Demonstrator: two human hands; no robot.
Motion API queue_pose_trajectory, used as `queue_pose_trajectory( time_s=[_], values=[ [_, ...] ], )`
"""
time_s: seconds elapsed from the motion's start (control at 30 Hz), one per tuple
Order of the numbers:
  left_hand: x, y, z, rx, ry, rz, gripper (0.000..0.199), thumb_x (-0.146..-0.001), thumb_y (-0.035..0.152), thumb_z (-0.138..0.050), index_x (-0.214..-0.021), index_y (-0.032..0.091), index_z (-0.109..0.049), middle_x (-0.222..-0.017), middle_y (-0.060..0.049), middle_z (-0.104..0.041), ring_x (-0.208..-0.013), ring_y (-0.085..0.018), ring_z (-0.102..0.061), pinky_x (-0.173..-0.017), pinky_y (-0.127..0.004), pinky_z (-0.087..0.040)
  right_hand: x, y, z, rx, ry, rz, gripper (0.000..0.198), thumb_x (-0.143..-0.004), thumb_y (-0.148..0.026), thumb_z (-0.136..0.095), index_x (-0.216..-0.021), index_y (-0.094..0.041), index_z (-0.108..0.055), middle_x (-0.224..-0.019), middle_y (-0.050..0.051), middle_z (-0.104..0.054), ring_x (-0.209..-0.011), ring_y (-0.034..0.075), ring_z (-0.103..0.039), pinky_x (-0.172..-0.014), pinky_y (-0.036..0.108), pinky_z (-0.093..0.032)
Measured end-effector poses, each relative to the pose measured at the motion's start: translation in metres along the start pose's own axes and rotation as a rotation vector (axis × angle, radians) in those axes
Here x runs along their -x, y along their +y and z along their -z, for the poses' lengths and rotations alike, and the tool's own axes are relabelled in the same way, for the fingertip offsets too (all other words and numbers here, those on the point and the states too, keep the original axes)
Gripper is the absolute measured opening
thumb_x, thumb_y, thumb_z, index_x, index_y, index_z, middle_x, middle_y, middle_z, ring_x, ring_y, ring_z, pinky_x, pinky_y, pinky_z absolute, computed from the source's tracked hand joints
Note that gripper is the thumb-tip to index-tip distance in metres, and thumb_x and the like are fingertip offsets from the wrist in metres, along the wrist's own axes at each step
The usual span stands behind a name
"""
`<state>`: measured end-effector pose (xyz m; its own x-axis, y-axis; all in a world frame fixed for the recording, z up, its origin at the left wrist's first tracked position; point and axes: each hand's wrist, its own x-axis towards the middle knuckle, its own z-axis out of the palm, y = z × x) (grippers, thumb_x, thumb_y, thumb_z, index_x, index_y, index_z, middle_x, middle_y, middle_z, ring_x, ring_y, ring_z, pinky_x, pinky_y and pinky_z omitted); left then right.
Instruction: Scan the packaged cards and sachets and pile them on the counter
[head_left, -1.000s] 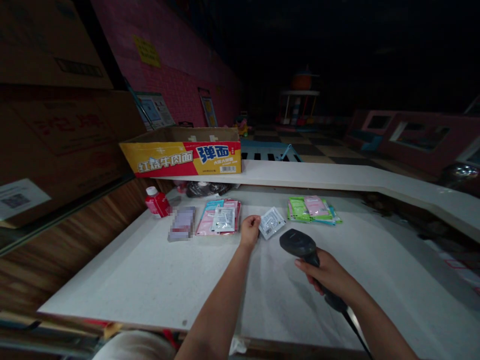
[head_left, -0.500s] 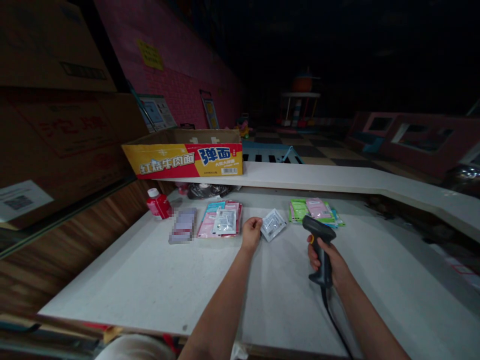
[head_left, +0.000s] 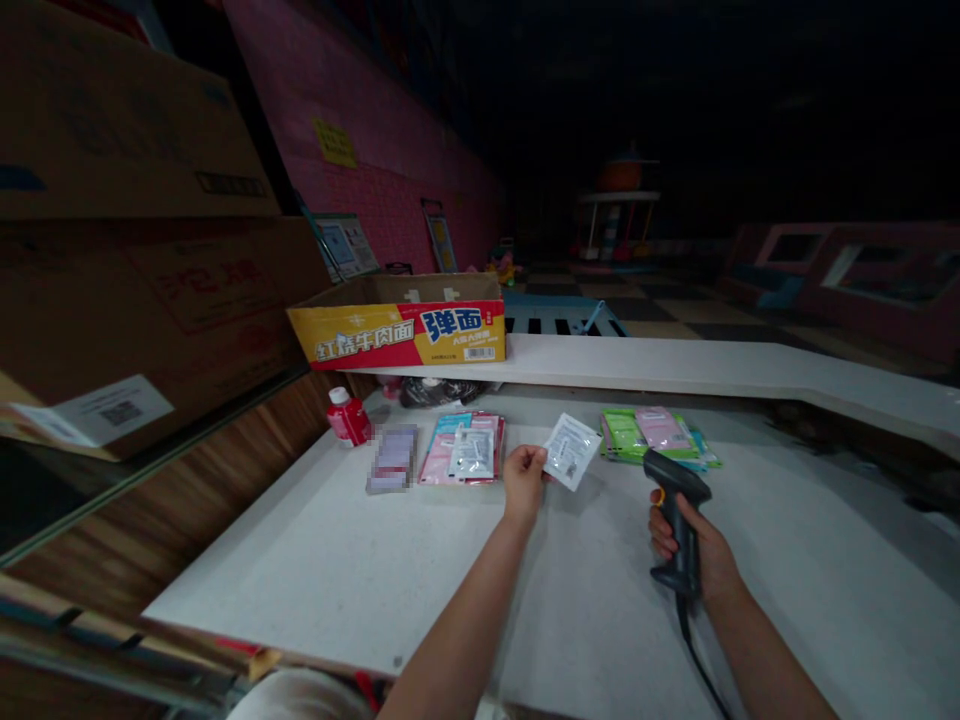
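Between the thumb and fingers of my left hand (head_left: 525, 483) is a small white sachet (head_left: 572, 452) with printed text, pinched by its left edge and held just above the table. My right hand (head_left: 701, 548) is wrapped round the handle of a dark grey barcode scanner (head_left: 679, 520), a finger near its yellow trigger and its cable running down toward me. Left of my left hand lies a stack of pink and blue packets (head_left: 442, 450) with another white sachet (head_left: 474, 453) on top. Green and pink packets (head_left: 654, 432) lie behind the scanner.
The white table (head_left: 322, 560) carries a red bottle (head_left: 349, 417) with a white cap and a blurred-out flat item (head_left: 393, 458). A yellow and red carton (head_left: 405, 335) stands on the raised ledge (head_left: 637, 358) at the back. Large cardboard boxes (head_left: 142, 300) are stacked at left.
My left hand has lifted the sachet a little and tilted its printed face more toward me. The scanner stays in my right hand. The whole view has shifted slightly.
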<state>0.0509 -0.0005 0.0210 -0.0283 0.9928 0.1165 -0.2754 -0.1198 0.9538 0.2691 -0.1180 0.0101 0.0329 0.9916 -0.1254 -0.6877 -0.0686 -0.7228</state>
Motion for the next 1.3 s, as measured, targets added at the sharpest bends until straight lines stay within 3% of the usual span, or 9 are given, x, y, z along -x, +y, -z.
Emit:
queue_pose_trajectory(
  time_s=[0.13,0.27,0.37,0.47,0.63,0.73,1.07,1.2,1.3],
  values=[
    [-0.004,0.046,0.028,0.093,0.150,-0.025,0.045,-0.059,0.048,-0.079,-0.080,0.013,-0.059,-0.072,-0.002,-0.067,-0.060,-0.012,-0.063,-0.060,-0.027,-0.055,0.001,0.000,0.001,-0.007,0.013,-0.020,0.031,-0.074,-0.045,-0.074,-0.087,-0.019,-0.065,-0.054,-0.005,-0.049,-0.039,0.006,-0.040,-0.037,0.018,-0.036],
    [-0.031,0.084,0.085,-0.107,0.316,-0.101,0.038,-0.061,0.039,-0.077,-0.082,0.013,-0.060,-0.068,-0.002,-0.067,-0.056,-0.014,-0.064,-0.054,-0.025,-0.054,0.002,-0.002,-0.001,0.000,0.011,-0.034,0.031,-0.072,-0.045,-0.075,-0.086,-0.020,-0.064,-0.054,-0.005,-0.048,-0.039,0.006,-0.040,-0.037,0.018,-0.036],
    [-0.054,0.094,0.123,-0.308,0.436,-0.086,0.026,-0.066,0.032,-0.071,-0.079,0.013,-0.060,-0.063,-0.001,-0.066,-0.053,-0.015,-0.064,-0.054,-0.026,-0.053,0.001,-0.002,0.000,0.008,-0.019,-0.049,0.029,-0.075,-0.045,-0.073,-0.088,-0.020,-0.064,-0.056,-0.004,-0.049,-0.041,0.007,-0.041,-0.038,0.019,-0.037],
    [-0.071,0.094,0.141,-0.530,0.464,0.017,0.019,-0.070,0.026,-0.066,-0.082,0.012,-0.063,-0.065,-0.003,-0.068,-0.055,-0.017,-0.065,-0.056,-0.026,-0.052,0.000,-0.001,0.005,0.003,-0.041,-0.051,0.028,-0.078,-0.045,-0.071,-0.089,-0.020,-0.065,-0.056,-0.004,-0.050,-0.042,0.007,-0.041,-0.038,0.020,-0.038],
    [-0.079,0.093,0.148,-1.055,0.450,0.044,0.022,-0.075,0.027,-0.065,-0.091,0.012,-0.069,-0.087,-0.011,-0.074,-0.081,-0.023,-0.070,-0.070,-0.029,-0.049,-0.002,0.001,0.011,-0.002,-0.060,-0.044,0.028,-0.077,-0.044,-0.071,-0.089,-0.020,-0.066,-0.057,-0.003,-0.051,-0.042,0.008,-0.042,-0.038,0.020,-0.039],
    [-0.076,0.093,0.151,-1.248,0.399,0.075,0.023,-0.079,0.029,-0.063,-0.093,0.014,-0.072,-0.098,-0.013,-0.074,-0.095,-0.025,-0.068,-0.076,-0.030,-0.046,-0.003,0.001,0.011,-0.004,-0.067,-0.055,0.027,-0.078,-0.044,-0.071,-0.089,-0.020,-0.066,-0.057,-0.003,-0.052,-0.042,0.008,-0.043,-0.038,0.020,-0.040],
    [-0.064,0.092,0.151,-1.366,0.341,0.133,0.029,-0.086,0.033,-0.054,-0.099,0.016,-0.073,-0.104,-0.012,-0.073,-0.098,-0.026,-0.066,-0.078,-0.030,-0.043,-0.005,0.002,0.015,-0.022,-0.068,-0.071,0.027,-0.078,-0.044,-0.071,-0.090,-0.020,-0.065,-0.057,-0.003,-0.053,-0.042,0.008,-0.044,-0.039,0.020,-0.040],
    [-0.061,0.099,0.144,-1.432,0.386,0.058,0.030,-0.085,0.034,-0.054,-0.103,0.016,-0.071,-0.103,-0.014,-0.072,-0.100,-0.027,-0.063,-0.083,-0.032,-0.043,-0.003,0.001,0.008,-0.028,-0.013,-0.038,0.030,-0.075,-0.045,-0.073,-0.088,-0.020,-0.065,-0.055,-0.004,-0.051,-0.040,0.008,-0.042,-0.037,0.019,-0.038],
    [-0.060,0.105,0.128,-1.461,0.449,-0.081,0.032,-0.085,0.034,-0.055,-0.109,0.017,-0.068,-0.105,-0.016,-0.068,-0.105,-0.030,-0.059,-0.089,-0.038,-0.042,0.000,-0.002,-0.002,-0.039,0.036,-0.012,0.031,-0.073,-0.045,-0.075,-0.087,-0.019,-0.064,-0.054,-0.004,-0.050,-0.040,0.007,-0.041,-0.037,0.018,-0.037]
  ],
)
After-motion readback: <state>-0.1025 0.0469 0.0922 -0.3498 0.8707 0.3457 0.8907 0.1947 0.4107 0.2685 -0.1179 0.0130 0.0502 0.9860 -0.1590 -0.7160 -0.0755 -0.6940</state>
